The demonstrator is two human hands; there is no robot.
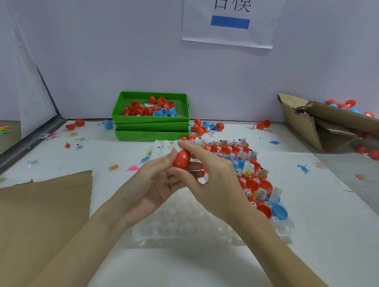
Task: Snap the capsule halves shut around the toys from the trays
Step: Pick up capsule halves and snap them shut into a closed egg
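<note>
A red capsule (181,158) is held above the table's middle between both hands. My left hand (156,180) cradles it from below and the left, fingers curled round it. My right hand (213,172) pinches it from above and the right with thumb and forefinger. Under the hands lies a clear plastic tray (181,224) with rows of round pockets. On its right part sit several red and blue capsule halves (251,184) holding small bagged toys (261,193).
Stacked green trays (150,120) with red and blue halves stand at the back. A torn cardboard box (326,124) with capsules lies at the right, a brown cardboard sheet (38,213) at the left. Loose capsules (204,126) and small toys are scattered over the white table.
</note>
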